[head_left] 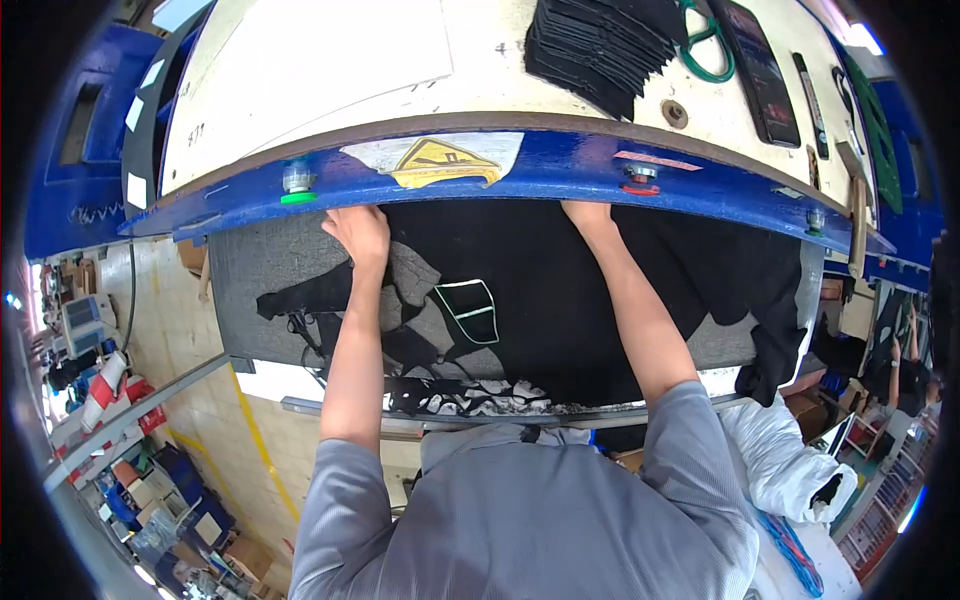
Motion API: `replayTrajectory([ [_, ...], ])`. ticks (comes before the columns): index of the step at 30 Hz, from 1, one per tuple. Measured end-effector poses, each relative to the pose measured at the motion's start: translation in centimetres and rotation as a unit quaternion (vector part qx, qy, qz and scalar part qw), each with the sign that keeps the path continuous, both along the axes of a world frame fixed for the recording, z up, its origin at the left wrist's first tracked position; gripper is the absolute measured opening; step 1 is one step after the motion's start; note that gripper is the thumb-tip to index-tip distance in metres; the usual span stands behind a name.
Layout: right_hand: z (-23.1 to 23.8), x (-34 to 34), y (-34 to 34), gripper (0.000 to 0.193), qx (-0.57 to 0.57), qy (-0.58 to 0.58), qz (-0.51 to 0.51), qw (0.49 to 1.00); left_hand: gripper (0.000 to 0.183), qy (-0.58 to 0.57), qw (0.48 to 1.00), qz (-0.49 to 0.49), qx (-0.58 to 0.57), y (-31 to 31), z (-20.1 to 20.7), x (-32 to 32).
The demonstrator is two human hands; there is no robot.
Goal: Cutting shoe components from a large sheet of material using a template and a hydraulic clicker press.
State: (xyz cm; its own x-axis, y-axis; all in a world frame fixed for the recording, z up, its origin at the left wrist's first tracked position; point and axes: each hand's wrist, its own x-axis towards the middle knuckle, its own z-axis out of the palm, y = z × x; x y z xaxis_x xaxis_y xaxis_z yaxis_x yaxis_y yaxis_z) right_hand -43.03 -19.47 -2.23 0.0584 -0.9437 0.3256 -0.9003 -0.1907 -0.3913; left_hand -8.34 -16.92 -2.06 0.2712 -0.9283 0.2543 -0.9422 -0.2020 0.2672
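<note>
Black fabric (pixel 560 310) lies spread over the grey worktable, below a blue machine beam (pixel 560 175). My left hand (pixel 360 235) rests at the fabric's far edge, fingers spread, with the tips partly under the beam. Farther right, my right hand (pixel 588 213) reaches beneath the beam, which hides its fingers. Between my forearms lies a cutting die (pixel 470 310), a curved outline with pale green edges and a crossbar. Around my left forearm are irregular black offcuts (pixel 315 290) and bare grey patches of table. More dark fabric hangs over the table's right end.
On the beam's white top sit a stack of black cut pieces (pixel 595 55), green-handled scissors (pixel 708 60), a dark phone (pixel 760 75) and a pen (pixel 810 105). Green (pixel 298 197) and red (pixel 640 186) buttons line its front. A metal rail (pixel 140 420) runs at left.
</note>
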Motion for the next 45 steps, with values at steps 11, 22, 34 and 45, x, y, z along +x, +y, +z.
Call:
replayTrajectory([
  [11, 3.1, 5.8, 12.2, 0.054, 0.113, 0.026, 0.081, 0.990, 0.056, 0.190, 0.966, -0.173, 0.020, 7.8, 4.5, -0.1],
  [22, 3.9, 11.8, 9.1, 0.056, 0.123, -0.066, 0.000, 0.990, 0.036, -0.031, 0.991, -0.098, 0.088, 14.8, 4.0, 9.3],
  [34, 11.0, 10.6, 14.1, 0.023, 0.142, -0.126, 0.117, 0.975, 0.037, 0.096, 0.977, -0.184, -0.054, 11.2, 6.2, 1.3],
  [45, 8.3, 11.3, 19.3, 0.022, 0.313, -0.129, 0.140, 0.931, 0.048, -0.139, 0.985, -0.058, 0.086, 3.7, 1.8, 3.6],
])
